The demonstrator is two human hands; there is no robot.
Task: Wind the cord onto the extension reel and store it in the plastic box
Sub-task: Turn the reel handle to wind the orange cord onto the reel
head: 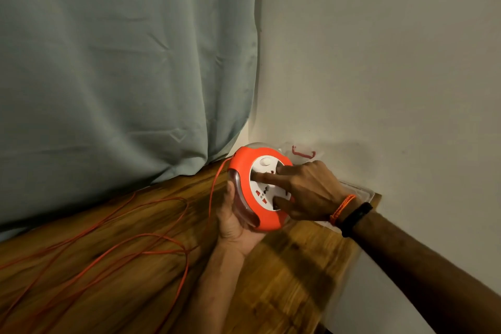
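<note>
I've got the left hand (235, 221) cupped under the reel (259, 188) w/ thumb curled on its rim to steady it above the table (284, 266), right hand (306, 192) fingers spread in the face recesses, prob. to crank in the loose cord (130, 247), box (360, 192) just behind.

One reel (245, 168), one cord (151, 252), one box (360, 190), one bench (292, 274), one curtain (122, 62), two hands: left (235, 225), right (309, 190); two wristbands (352, 214).
</note>
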